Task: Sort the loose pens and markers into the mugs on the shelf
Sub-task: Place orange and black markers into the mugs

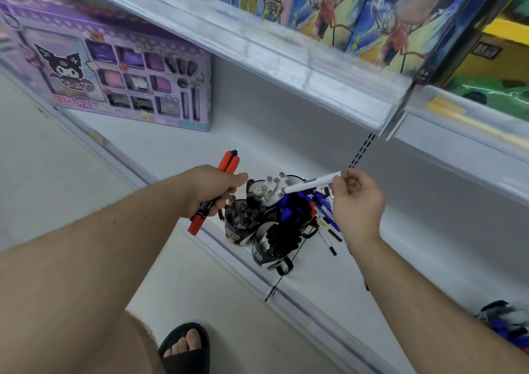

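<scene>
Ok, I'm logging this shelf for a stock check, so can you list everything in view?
red markers: about three, red with black ends, in the left hand
white marker: one, white, in the right hand above the mugs
mugs: at least three, black, clustered on the lower shelf, holding pens
loose pens: several, blue and white, on the shelf beside the mugs
purple box: one, left end of the shelf
picture boxes: several, upper shelf
left hand: grip on the red markers
right hand: pinches the white marker
</scene>
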{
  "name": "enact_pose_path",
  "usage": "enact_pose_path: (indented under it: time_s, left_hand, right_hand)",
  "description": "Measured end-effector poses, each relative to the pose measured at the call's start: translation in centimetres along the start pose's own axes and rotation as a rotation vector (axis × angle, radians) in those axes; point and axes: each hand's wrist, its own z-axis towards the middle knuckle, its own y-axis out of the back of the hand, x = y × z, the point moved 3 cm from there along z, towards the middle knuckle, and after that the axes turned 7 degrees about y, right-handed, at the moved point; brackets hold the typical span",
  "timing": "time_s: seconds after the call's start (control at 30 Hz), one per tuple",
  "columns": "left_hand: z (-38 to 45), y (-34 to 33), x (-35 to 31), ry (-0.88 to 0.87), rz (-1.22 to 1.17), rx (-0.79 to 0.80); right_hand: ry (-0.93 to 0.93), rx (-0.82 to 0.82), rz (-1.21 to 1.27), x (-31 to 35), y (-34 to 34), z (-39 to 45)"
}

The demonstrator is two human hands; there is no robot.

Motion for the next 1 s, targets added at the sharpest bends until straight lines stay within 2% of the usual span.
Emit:
enact_pose_path:
  time_s: [0.23,0.43,0.73,0.83,0.93,1.0]
  left_hand:
    - [0.8,-0.3,0.1,0.027,-0.179,0.161]
    - [1.7,-0.6,0.1,0.039,-0.27,0.282]
    - [1.9,-2.0,-0.3,0.046,-0.269,0.464]
    - [1.7,-2.4,-0.5,0.032,-0.267,0.495]
    - [1.3,-2.7,-0.8,0.022,-0.28,0.54]
    - [0.9,-2.8,-0.9,0.003,-0.263,0.579]
  right_hand:
    - [0.138,0.161,-0.267,-3.7,-7.4,2.7]
    - [0.241,0.31,-0.476,-6.5,-10.9,2.9]
    - [0.179,0.56,-0.718,-9.7,-12.4,2.9]
    - [0.111,0.551,-0.611,-8.1,-11.7,3.1]
    - [-0.146,0.367,-0.185,-4.3,-10.3,2.8]
    - [-0.289,0.357,0.127,-1.0,-8.9,1.7]
